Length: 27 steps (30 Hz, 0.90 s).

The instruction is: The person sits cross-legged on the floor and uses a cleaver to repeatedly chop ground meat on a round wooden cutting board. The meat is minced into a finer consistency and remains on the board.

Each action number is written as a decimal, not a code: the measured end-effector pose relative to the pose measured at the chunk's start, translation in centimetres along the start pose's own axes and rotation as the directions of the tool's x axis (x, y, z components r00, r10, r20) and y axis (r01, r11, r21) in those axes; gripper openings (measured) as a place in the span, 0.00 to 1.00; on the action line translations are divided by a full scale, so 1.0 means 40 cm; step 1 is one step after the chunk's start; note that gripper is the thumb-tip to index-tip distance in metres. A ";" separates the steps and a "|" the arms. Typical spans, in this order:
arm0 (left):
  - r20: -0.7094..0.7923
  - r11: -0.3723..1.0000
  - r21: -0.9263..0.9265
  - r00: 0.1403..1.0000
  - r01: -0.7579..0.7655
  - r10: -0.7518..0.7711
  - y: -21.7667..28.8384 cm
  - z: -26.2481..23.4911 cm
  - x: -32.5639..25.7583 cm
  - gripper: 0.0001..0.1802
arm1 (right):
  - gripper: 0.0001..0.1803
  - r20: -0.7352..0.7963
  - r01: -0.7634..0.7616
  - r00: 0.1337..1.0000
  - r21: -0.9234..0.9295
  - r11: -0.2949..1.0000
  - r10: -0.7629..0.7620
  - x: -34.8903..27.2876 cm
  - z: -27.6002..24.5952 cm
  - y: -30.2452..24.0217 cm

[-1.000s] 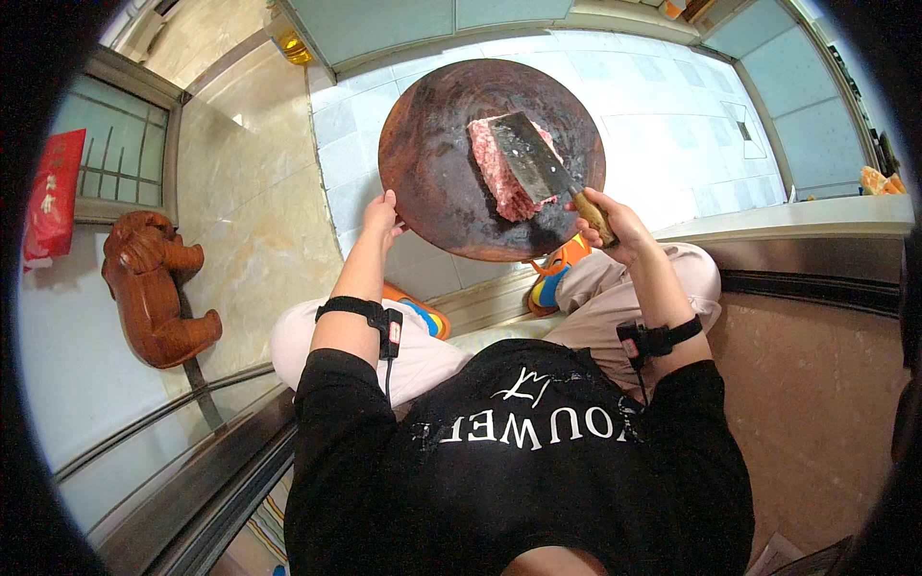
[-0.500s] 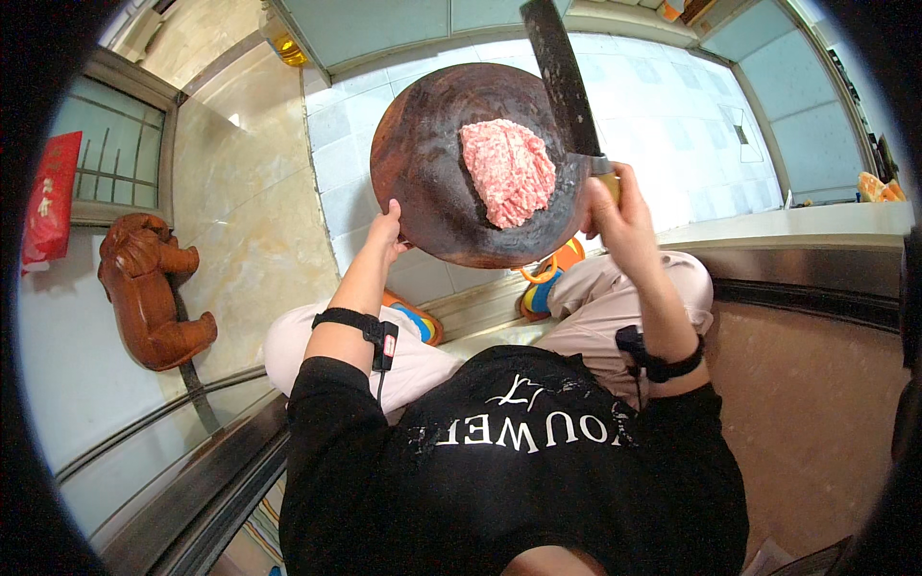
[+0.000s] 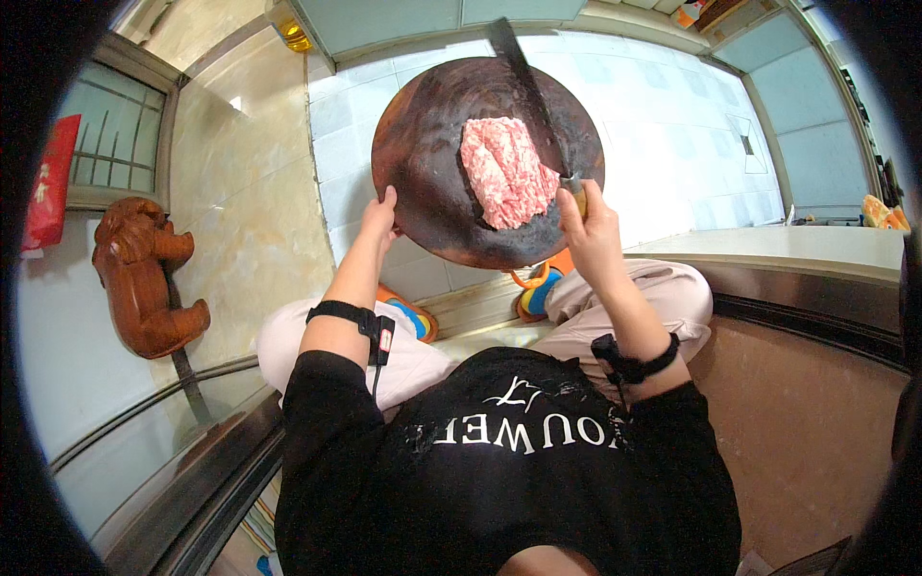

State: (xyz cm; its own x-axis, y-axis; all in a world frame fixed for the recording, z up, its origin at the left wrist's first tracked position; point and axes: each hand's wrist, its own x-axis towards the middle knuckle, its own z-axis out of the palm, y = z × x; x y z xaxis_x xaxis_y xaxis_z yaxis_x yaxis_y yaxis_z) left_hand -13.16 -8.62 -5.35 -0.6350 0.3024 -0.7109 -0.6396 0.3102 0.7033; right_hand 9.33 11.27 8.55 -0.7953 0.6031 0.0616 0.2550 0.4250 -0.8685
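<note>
A round dark wooden chopping board (image 3: pixel 423 125) lies in front of my knees, with a mound of pink minced meat (image 3: pixel 501 178) on its middle. My left hand (image 3: pixel 380 215) grips the board's near-left rim, thumb on top and the other fingers mostly hidden below. My right hand (image 3: pixel 593 230) is closed round the handle of a cleaver (image 3: pixel 530 91). The dark blade slants away to the far left, edge-on over the board, its lower part beside the meat's right side. Whether the blade touches the meat or the wood, I cannot tell.
My slippered feet (image 3: pixel 411 315) are below the board, near an orange ring (image 3: pixel 534 278) under its rim. A carved brown wooden animal figure (image 3: pixel 149 278) stands at the left. Pale cabinets (image 3: pixel 394 24) line the far side, and a light ledge (image 3: pixel 797 245) runs along the right.
My right hand has brought the cleaver leftward, from the board's right edge in to the meat's side. The meat's outline looks squarer and more creased. My left hand stays at the rim.
</note>
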 end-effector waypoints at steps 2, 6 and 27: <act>-0.022 0.998 -0.036 0.998 -0.060 0.059 0.005 -0.010 0.019 0.30 | 0.19 0.020 -0.132 0.990 -0.237 0.963 0.140 0.008 0.043 0.034; 0.064 0.939 -0.342 0.998 0.044 -0.023 -0.037 0.031 -0.006 0.30 | 0.23 0.179 -0.288 0.919 -0.299 0.910 0.350 0.050 0.052 0.090; -0.022 0.979 -0.196 0.998 -0.056 0.053 -0.081 0.068 -0.074 0.28 | 0.23 0.171 -0.221 0.959 -0.041 0.974 0.225 0.060 0.051 0.046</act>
State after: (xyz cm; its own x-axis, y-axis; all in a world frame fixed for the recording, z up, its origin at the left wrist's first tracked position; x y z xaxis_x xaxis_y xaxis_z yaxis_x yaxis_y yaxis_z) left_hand -8.05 -8.06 -5.54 -0.6771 0.2984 -0.6727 -0.6755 0.1106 0.7290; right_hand 6.78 12.12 6.10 -0.7993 0.5590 -0.2206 0.4474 0.3085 -0.8395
